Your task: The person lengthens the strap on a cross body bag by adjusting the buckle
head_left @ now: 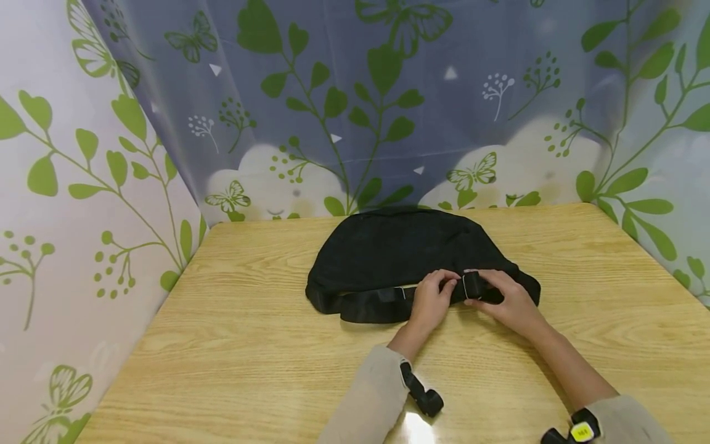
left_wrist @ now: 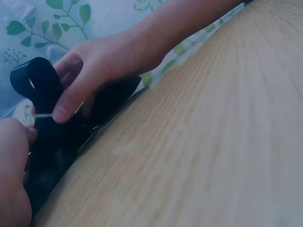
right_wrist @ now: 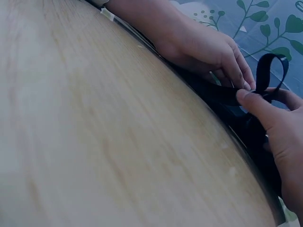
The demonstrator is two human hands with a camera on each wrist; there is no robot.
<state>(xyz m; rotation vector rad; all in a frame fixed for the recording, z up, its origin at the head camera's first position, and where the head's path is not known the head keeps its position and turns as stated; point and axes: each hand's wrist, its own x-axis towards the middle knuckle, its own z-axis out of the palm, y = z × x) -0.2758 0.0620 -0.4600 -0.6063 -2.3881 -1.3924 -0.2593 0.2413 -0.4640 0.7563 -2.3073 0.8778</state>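
A black waist bag point(head_left: 399, 246) lies on the wooden table, its black strap point(head_left: 366, 308) running along the near side. My left hand point(head_left: 431, 302) pinches the strap between thumb and fingers, just left of a thin metal slider point(head_left: 465, 287). On the other side, my right hand point(head_left: 510, 302) pinches the strap at the slider, thumb below and fingers above. A loop of strap point(left_wrist: 33, 78) stands up from the slider in the left wrist view, and the same loop point(right_wrist: 272, 71) rises between the hands in the right wrist view. A second slider point(head_left: 403, 293) sits farther left.
The wooden table point(head_left: 233, 357) stretches out around the bag. Behind it hangs a blue cloth point(head_left: 344, 111) with leaf and butterfly prints, and a pale printed cloth point(head_left: 83, 216) hangs at the left. Both wrists wear black camera bands.
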